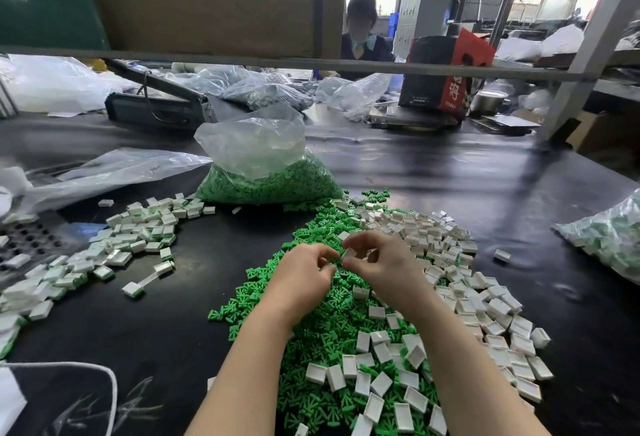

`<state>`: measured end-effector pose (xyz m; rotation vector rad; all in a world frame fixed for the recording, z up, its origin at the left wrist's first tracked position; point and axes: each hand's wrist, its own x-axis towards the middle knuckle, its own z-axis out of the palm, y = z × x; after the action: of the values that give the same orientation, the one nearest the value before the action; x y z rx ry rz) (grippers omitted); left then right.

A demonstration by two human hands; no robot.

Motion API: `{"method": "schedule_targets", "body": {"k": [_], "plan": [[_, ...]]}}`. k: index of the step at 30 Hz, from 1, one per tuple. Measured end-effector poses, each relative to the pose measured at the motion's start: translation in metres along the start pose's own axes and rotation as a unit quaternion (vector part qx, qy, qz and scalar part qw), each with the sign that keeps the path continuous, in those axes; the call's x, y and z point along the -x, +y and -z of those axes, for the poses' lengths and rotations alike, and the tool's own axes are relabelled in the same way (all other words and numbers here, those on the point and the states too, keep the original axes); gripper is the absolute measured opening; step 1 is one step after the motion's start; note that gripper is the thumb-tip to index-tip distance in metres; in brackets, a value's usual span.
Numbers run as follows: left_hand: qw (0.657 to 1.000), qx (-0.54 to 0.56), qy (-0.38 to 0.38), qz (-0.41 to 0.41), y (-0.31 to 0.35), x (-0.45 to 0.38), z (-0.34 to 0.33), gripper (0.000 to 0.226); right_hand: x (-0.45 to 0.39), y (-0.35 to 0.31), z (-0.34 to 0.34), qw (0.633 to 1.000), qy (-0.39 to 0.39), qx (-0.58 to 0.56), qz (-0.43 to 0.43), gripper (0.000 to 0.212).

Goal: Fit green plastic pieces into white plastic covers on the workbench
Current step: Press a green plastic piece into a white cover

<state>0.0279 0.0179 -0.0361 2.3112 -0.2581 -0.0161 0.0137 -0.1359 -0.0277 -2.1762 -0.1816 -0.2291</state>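
Observation:
My two hands meet over a heap of loose green plastic pieces (311,349) in the middle of the black workbench. My right hand (381,262) pinches a small white cover (349,254) between thumb and fingers. My left hand (304,272) is curled right beside it, fingertips at the cover; whatever it holds is hidden by the fingers. Empty white covers (460,283) lie scattered over the right side of the green heap. A spread of covers with green showing inside (131,241) lies to the left.
A clear bag of green pieces (266,172) stands behind the heap. Another bag of parts (609,238) lies at the right edge. Crumpled plastic sheeting (104,172) and a perforated tray (31,241) sit at the left. A person (362,33) works across the bench.

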Motion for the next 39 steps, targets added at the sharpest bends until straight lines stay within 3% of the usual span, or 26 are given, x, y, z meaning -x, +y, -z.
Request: {"method": "schedule_targets", "body": {"k": [4,7,10,12,16,25,32,39], "plan": [[0.977,0.212,-0.006,0.029,0.006,-0.001,0.004,0.018,-0.001,-0.005,-0.010,0.997,0.053,0.028,0.042,0.015],[0.958,0.281,-0.021,0.045,0.005,0.001,0.010,0.012,-0.001,-0.007,-0.016,0.996,0.068,0.014,0.054,0.027],[0.954,0.292,0.019,0.070,-0.001,0.001,0.013,0.010,0.000,-0.005,-0.018,0.998,0.032,0.037,0.040,0.032],[0.946,0.310,0.050,0.075,-0.005,0.000,0.016,0.007,-0.001,-0.002,-0.020,0.993,0.015,0.114,0.042,0.029],[0.911,0.405,0.042,0.063,-0.008,0.000,0.021,0.008,0.001,0.002,-0.027,0.960,-0.055,0.269,0.055,0.032],[0.880,0.474,0.022,0.034,-0.005,0.000,0.022,0.034,0.001,-0.001,-0.027,0.950,-0.057,0.300,0.067,0.013],[0.872,0.485,0.040,0.048,-0.004,0.002,0.024,0.011,0.005,-0.003,-0.027,0.952,-0.075,0.287,0.071,0.020],[0.868,0.489,0.066,0.060,-0.005,0.001,0.025,0.010,0.005,-0.002,-0.030,0.958,-0.065,0.270,0.072,0.014]]}}
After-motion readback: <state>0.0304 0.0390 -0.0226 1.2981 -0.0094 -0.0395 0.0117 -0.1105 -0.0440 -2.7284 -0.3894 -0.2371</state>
